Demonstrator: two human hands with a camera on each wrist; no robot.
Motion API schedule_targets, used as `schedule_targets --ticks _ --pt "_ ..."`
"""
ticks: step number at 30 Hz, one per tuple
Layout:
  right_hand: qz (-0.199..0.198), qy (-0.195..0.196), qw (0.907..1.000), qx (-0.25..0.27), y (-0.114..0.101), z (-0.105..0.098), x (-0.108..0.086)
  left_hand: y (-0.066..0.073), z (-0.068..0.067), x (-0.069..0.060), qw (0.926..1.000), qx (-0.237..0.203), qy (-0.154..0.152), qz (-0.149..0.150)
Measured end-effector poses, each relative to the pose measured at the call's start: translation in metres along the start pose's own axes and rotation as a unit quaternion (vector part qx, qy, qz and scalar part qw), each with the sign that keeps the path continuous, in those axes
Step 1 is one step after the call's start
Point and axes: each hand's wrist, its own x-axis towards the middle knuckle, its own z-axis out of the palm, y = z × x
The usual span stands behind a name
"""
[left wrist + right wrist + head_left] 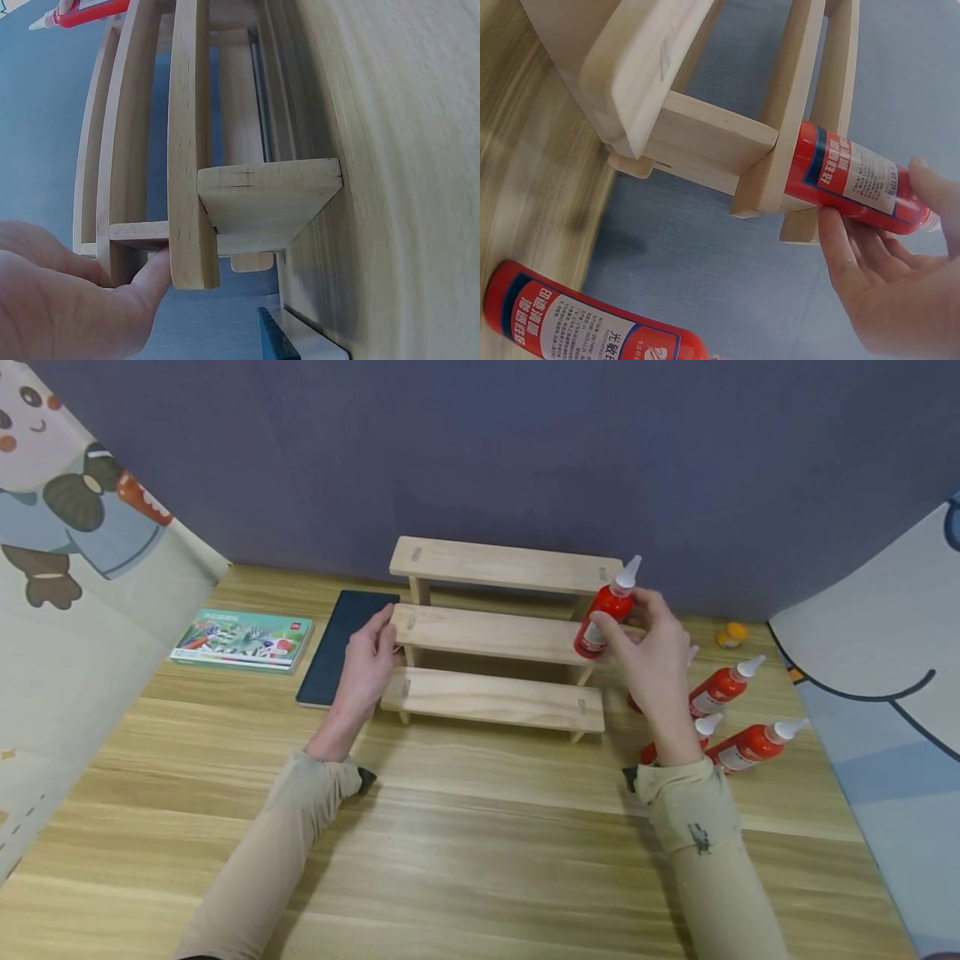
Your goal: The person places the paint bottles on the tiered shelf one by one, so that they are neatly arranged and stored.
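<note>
A three-tier wooden step stand (487,631) stands on the table against the dark back panel. My left hand (367,662) grips the left end of its middle tier; in the left wrist view that hand (75,296) has its thumb beneath the board. With my right hand (654,639) I hold a red squeeze bottle (609,603) with a white pointed nozzle, upright but slightly tilted, at the middle tier's right end. The right wrist view shows the bottle's base at the tier (787,112); whether it bears weight there I cannot tell.
Several similar red bottles (716,691) stand right of the stand, partly behind my right forearm. Beyond them is a small yellow-orange jar (731,635). Left of the stand lie a dark flat board (333,652) and a stack of booklets (243,639). Printed panels flank the table.
</note>
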Motion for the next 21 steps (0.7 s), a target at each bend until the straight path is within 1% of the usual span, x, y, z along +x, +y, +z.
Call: schedule_targets --ticks 5,8,12,16,21 --pt "-0.003 -0.014 0.9999 -0.004 0.002 0.0 0.0 0.001 0.001 -0.001 1.0 0.001 0.0 0.001" --pt "0.002 -0.028 0.9996 -0.008 0.002 -0.001 -0.001 0.0 0.001 -0.001 1.0 0.001 -0.002 0.002" --pt "0.009 -0.041 0.9991 0.008 0.001 -0.005 -0.004 -0.001 0.001 -0.001 1.0 -0.002 -0.004 0.0" --pt "0.002 -0.025 0.9993 0.027 -0.002 -0.013 -0.01 -0.001 0.002 -0.001 1.0 -0.001 -0.004 -0.002" --pt "-0.007 0.001 0.9997 0.023 -0.005 -0.025 -0.018 0.0 0.001 -0.001 1.0 -0.001 -0.002 -0.004"
